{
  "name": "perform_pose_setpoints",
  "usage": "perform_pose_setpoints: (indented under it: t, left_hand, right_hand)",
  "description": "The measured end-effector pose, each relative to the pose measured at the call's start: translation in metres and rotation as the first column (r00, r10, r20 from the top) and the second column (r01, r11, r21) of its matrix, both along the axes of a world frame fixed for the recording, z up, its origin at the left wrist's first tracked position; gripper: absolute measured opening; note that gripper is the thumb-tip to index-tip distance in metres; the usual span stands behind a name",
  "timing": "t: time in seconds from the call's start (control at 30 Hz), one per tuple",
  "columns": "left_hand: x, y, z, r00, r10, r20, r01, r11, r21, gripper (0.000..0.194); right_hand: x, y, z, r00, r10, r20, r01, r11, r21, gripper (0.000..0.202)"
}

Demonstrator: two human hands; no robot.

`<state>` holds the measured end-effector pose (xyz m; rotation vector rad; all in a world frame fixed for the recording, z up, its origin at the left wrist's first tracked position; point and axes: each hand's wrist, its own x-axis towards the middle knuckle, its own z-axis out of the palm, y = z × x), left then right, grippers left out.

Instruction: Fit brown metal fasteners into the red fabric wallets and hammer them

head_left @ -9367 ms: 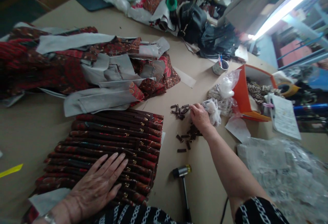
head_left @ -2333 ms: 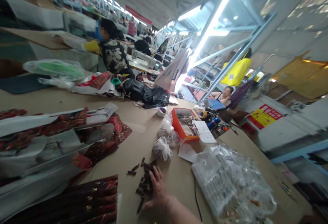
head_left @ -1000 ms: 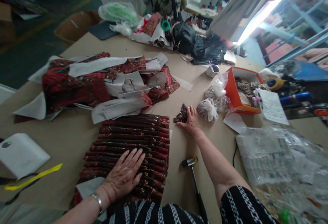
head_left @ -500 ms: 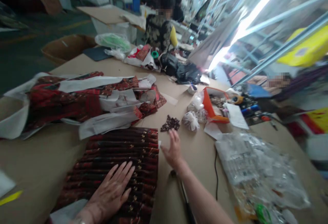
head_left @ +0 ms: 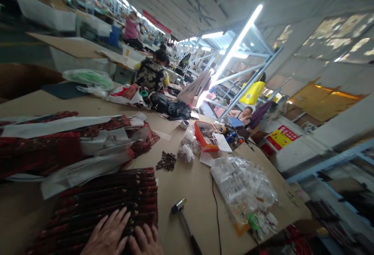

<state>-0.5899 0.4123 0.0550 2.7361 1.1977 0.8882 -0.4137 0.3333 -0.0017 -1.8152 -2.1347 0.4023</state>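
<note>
Dark red patterned fabric pieces (head_left: 87,204) lie in overlapping rows, with small gold-coloured fittings along them. My left hand (head_left: 108,231) rests flat on these pieces, fingers stretched out. Close beside it, my right hand (head_left: 146,241) is at the right edge of the rows, fingers extended and slightly bent, its lower part cut off by the frame. I make out nothing in it. Beyond the rows sits a small heap of dark brown pieces (head_left: 166,161), too small to name. A hammer (head_left: 187,224) with a dark handle lies to the right of my hands.
More red fabric with white sheets (head_left: 67,142) covers the table's left. Knotted bags (head_left: 187,152), an orange box (head_left: 206,136) and clear plastic bags (head_left: 242,189) stand right of the heap. A black cable (head_left: 216,212) crosses the tabletop. A co-worker (head_left: 152,72) sits beyond the far edge.
My right hand has come back from the brown heap to the fabric rows, beside my left hand. The camera view has swung up and right, and the whole hammer now shows.
</note>
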Motion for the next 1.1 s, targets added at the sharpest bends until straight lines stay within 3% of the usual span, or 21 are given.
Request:
perform_pose_setpoints:
  t: [0.1, 0.23, 0.33, 0.5, 0.63, 0.7, 0.8, 0.93, 1.1]
  left_hand:
    - [-0.001, 0.001, 0.019, 0.997, 0.01, 0.08, -0.01, 1.0, -0.005, 0.076]
    - [-0.025, -0.022, 0.073, 1.0, 0.007, 0.01, -0.004, 0.973, -0.231, 0.04]
    - [-0.053, -0.036, 0.1, 0.993, 0.112, -0.026, -0.113, 0.909, -0.402, 0.039]
    - [-0.1, -0.07, 0.099, 0.916, 0.34, -0.211, -0.4, 0.78, -0.481, 0.049]
    - [-0.11, -0.102, 0.092, 0.875, 0.44, -0.201, -0.469, 0.674, -0.57, 0.065]
    - [-0.109, -0.108, 0.087, 0.849, 0.499, -0.173, -0.488, 0.615, -0.62, 0.068]
    - [-0.108, -0.107, 0.083, 0.803, 0.584, -0.117, -0.506, 0.567, -0.65, 0.071]
    - [-0.111, -0.096, 0.081, 0.767, 0.642, -0.017, -0.473, 0.547, -0.691, 0.071]
    - [-0.119, -0.076, 0.077, 0.804, 0.595, 0.009, -0.38, 0.525, -0.761, 0.078]
  right_hand:
    - [0.006, -0.007, 0.043, 0.997, 0.054, 0.059, -0.05, 0.997, -0.055, 0.13]
    - [0.004, -0.033, 0.104, 0.989, 0.108, 0.104, -0.098, 0.99, -0.102, 0.1]
    - [0.014, -0.04, 0.118, 0.977, 0.211, -0.016, -0.211, 0.966, -0.147, 0.077]
    - [0.046, -0.007, 0.1, 0.975, 0.222, -0.024, -0.218, 0.97, 0.111, 0.063]
    - [0.06, 0.04, 0.107, 0.966, 0.259, -0.003, -0.251, 0.936, 0.248, 0.06]
    - [0.062, 0.068, 0.113, 0.962, 0.271, 0.022, -0.268, 0.929, 0.254, 0.061]
    - [0.058, 0.112, 0.124, 0.962, 0.242, 0.123, -0.261, 0.951, 0.166, 0.062]
    - [0.043, 0.158, 0.143, 0.945, 0.199, 0.259, -0.202, 0.979, -0.017, 0.062]
    - [0.022, 0.191, 0.156, 0.928, 0.275, 0.25, -0.19, 0.929, -0.317, 0.075]
